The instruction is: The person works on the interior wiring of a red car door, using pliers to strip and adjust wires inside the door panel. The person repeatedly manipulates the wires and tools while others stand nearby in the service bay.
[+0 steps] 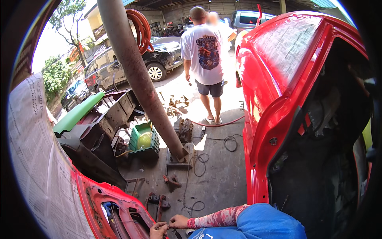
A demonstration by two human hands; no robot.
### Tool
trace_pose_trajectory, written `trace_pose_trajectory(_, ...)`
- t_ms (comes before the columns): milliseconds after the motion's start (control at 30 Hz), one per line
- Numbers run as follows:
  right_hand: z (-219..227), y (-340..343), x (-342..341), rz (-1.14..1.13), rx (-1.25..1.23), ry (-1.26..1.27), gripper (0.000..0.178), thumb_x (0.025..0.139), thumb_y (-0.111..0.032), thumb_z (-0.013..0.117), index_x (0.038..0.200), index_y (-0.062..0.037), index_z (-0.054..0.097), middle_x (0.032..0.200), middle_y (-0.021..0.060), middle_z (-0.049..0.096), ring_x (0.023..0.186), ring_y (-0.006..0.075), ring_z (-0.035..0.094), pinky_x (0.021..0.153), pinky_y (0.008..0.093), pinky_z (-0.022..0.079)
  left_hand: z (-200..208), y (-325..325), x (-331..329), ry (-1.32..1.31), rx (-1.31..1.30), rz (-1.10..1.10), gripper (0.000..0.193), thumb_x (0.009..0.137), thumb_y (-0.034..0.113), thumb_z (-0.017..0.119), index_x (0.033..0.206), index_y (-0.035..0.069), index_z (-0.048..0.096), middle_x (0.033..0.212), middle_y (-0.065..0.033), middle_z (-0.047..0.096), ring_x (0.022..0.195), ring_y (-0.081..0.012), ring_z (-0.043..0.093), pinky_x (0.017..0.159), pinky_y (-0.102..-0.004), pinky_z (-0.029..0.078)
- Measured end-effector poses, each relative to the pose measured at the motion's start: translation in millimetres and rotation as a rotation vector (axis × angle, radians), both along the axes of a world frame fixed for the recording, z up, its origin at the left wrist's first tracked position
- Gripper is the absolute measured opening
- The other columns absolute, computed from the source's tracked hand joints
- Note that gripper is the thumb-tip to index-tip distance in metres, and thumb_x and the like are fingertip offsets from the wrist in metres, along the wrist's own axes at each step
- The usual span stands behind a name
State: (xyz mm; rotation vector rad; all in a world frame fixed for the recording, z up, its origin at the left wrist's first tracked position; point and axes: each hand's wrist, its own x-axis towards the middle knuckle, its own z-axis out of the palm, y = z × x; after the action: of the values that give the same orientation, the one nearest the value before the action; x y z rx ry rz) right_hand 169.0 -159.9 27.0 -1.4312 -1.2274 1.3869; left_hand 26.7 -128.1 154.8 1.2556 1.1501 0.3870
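Note:
At the bottom of the view my left hand (158,230) and my right hand (179,221) meet, with their fingertips pinched together. Something small and dark is between them, too small to name. Both hands are beside the edge of a red car door (115,196), which stands stripped, with its inner openings bare. A red-patterned sleeve (217,216) covers my right forearm. My left forearm falls outside the view.
A red car body (260,99) with a papered window rises on the right. A rusty post (145,79) stands ahead, near a green crate (143,139). Jack stands (159,203) and cables (197,205) lie on the floor. Beyond, a person in a white shirt (203,51) faces another person.

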Motion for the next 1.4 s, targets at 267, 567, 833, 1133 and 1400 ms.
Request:
trace_pose_trajectory(267, 3.6, 0.7, 1.7, 0.045, 0.042, -0.009, 0.034, 0.082, -0.038, 0.063, 0.092, -0.0064, 0.07, 0.079, 0.0133, 0.069, 0.076, 0.0242, 0.066, 0.072, 0.0368, 0.05, -27.2, 10.2, -11.0, 0.0, 0.073, 0.001, 0.021, 0.089, 0.022, 0.067, 0.097, 0.003, 0.07, 0.071, -0.0014, 0.063, 0.047, -0.0062, 0.046, 0.04, -0.0214, 0.035)
trace_pose_trajectory(567, 7.3, 0.1, 3.3, 0.218, 0.211, 0.019, 0.033, 0.088, -0.032, 0.058, 0.091, 0.0006, 0.061, 0.073, 0.0131, 0.062, 0.068, 0.02, 0.057, 0.066, 0.0364, 0.045, -13.4, 16.3, -16.2, 0.09, -0.089, 0.02, 0.03, 0.096, 0.029, 0.056, 0.09, 0.003, 0.069, 0.061, -0.0034, 0.058, 0.035, -0.012, 0.045, 0.032, -0.0258, 0.034)
trace_pose_trajectory(833, 4.7, -2.2, 2.9, 0.179, 0.098, 0.157, 0.034, 0.088, -0.037, 0.059, 0.088, -0.0035, 0.067, 0.068, 0.0053, 0.062, 0.066, 0.0125, 0.056, 0.063, 0.0327, 0.045, 1.7, 15.9, -19.8, 0.006, -0.172, -0.023, 0.028, 0.096, 0.027, 0.056, 0.091, 0.002, 0.069, 0.059, -0.0016, 0.056, 0.038, -0.0121, 0.048, 0.033, -0.0245, 0.036)
trace_pose_trajectory(1133, 30.2, -5.2, 6.1, 0.077, 0.1, 0.159, 0.041, 0.093, -0.04, 0.057, 0.087, -0.0004, 0.065, 0.064, -0.0001, 0.056, 0.061, 0.0104, 0.049, 0.056, 0.0324, 0.042, 2.7, 14.5, -16.0, 0.0, -0.1, -0.041, 0.02, 0.094, 0.02, 0.057, 0.094, 0.004, 0.069, 0.06, -0.0006, 0.056, 0.043, -0.0095, 0.048, 0.039, -0.0229, 0.037)
trace_pose_trajectory(1400, 41.1, -7.7, 2.2, -0.015, 0.188, -0.033, 0.041, 0.09, -0.042, 0.055, 0.088, -0.0035, 0.071, 0.073, 0.0134, 0.068, 0.067, 0.0218, 0.065, 0.064, 0.0369, 0.049, 5.4, 12.8, -8.9, 0.005, -0.048, -0.007, 0.016, 0.092, 0.015, 0.057, 0.091, 0.004, 0.068, 0.061, 0.0001, 0.056, 0.048, -0.0074, 0.048, 0.044, -0.0215, 0.036)
